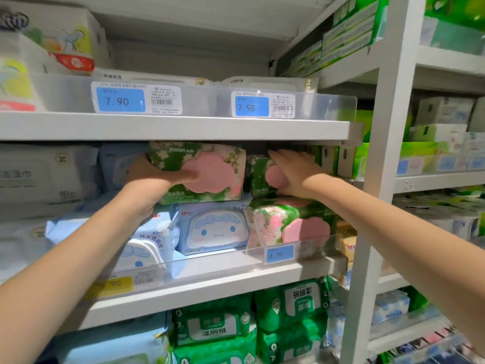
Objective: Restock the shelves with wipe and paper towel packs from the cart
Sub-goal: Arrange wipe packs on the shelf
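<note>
I'm holding a green floral wipe pack [202, 172] w/ a pink cloud-shaped lid in my left hand [152, 177], fingers wrapped round its left end, thumb lying across the front just under the lid. It's sitting up in the middle shelf bay, top edge tucked right under the shelf above, resting on the blue cartoon-dog wipe pack [214, 228] below my thumb. My right hand [294, 174] is lying flat and open, palm pressing on a second green floral pack [259, 177] just right of the first one; not gripping, just pushing it back.

Handling, my guess: soft film pouch, squashy, prob moderately heavy since wet wipes hold liquid. Film looks glossy, so could be slippery if pinched. The rigid pink lid is the only stiff spot, but I'm judging the ends are the better hold, lid could pop. Not fragile; pushing w/ a flat palm seems fine.

Hard to see: cart isn't in view at all, so can't tell what stock is left. My right palm is covering most of the second pack's lid. Depth behind both packs is dark, can't tell how much room is back there. A third floral pack [291, 224] below my right wrist is partly behind the clear shelf guard [225, 261]. Far left packs are blurred, labels mostly unreadable.
</note>
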